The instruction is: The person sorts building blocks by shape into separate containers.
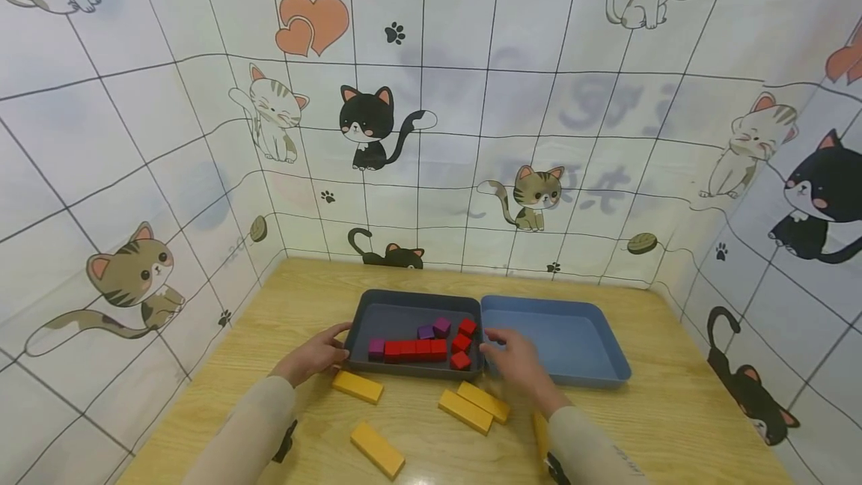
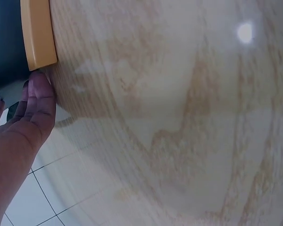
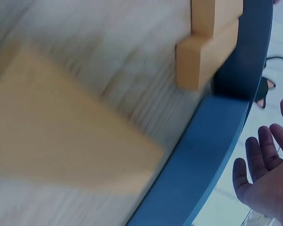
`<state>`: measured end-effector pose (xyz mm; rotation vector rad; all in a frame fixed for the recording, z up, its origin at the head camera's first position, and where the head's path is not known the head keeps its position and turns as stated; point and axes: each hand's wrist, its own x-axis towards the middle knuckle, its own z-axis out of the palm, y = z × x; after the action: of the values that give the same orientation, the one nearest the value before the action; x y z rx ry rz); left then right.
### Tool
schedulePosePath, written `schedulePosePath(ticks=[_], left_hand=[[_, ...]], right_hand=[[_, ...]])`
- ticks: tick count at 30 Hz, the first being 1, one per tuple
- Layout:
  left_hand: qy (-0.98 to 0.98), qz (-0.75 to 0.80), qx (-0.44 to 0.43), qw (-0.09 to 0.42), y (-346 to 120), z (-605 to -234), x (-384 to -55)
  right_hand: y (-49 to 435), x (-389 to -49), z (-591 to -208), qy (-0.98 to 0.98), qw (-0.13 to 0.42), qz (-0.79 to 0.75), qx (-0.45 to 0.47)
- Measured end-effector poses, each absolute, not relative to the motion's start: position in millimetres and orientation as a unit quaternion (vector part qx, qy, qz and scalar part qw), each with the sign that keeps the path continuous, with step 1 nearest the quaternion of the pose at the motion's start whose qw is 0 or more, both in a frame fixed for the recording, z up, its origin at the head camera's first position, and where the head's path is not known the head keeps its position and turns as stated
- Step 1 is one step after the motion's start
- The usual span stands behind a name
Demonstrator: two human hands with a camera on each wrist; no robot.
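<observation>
My left hand (image 1: 315, 354) is at the left end of a dark grey tray (image 1: 411, 375), fingertips right at its outer wall. The left wrist view shows those fingers (image 2: 40, 96) extended along the tray's side, close to a yellow block. Inside the tray, red cubes (image 1: 415, 351) form a row with a purple cube (image 1: 376, 349) at its left end. Two more purple cubes (image 1: 441, 326) and several loose red cubes (image 1: 461, 343) lie to the right. My right hand (image 1: 517, 361) hovers by the tray's right end, fingers apart and relaxed, holding nothing.
A blue tray (image 1: 559, 335) stands against the dark tray's right side. Yellow blocks lie on the wooden table in front: one block (image 1: 358, 387) near my left hand, another block (image 1: 377, 450) nearer me, an adjoining pair (image 1: 466, 412), and one partly hidden by the right sleeve (image 1: 586, 440).
</observation>
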<state>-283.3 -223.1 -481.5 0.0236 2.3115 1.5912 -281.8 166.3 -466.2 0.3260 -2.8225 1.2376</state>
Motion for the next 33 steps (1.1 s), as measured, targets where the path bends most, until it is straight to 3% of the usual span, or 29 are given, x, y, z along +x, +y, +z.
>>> schedulePosePath(ticks=[10, 18, 22, 27, 33], left_hand=[[0.819, 0.552, 0.004, 0.16, -226, -482, -285], [0.841, 0.524, 0.018, 0.135, -230, -478, -279], [0.847, 0.516, 0.027, 0.124, -234, -475, -276], [0.864, 0.49, 0.032, 0.11, -237, -472, -276], [0.865, 0.488, 0.043, 0.108, -240, -470, -278]], right_hand=[[241, -296, -462, -0.925, 0.029, 0.374, 0.06], [315, -293, -461, -0.955, 0.062, 0.29, -0.023], [344, -288, -464, -0.952, 0.049, 0.296, -0.068], [367, -284, -471, -0.947, 0.019, 0.31, -0.077], [377, -286, -481, -0.951, 0.023, 0.301, -0.06]])
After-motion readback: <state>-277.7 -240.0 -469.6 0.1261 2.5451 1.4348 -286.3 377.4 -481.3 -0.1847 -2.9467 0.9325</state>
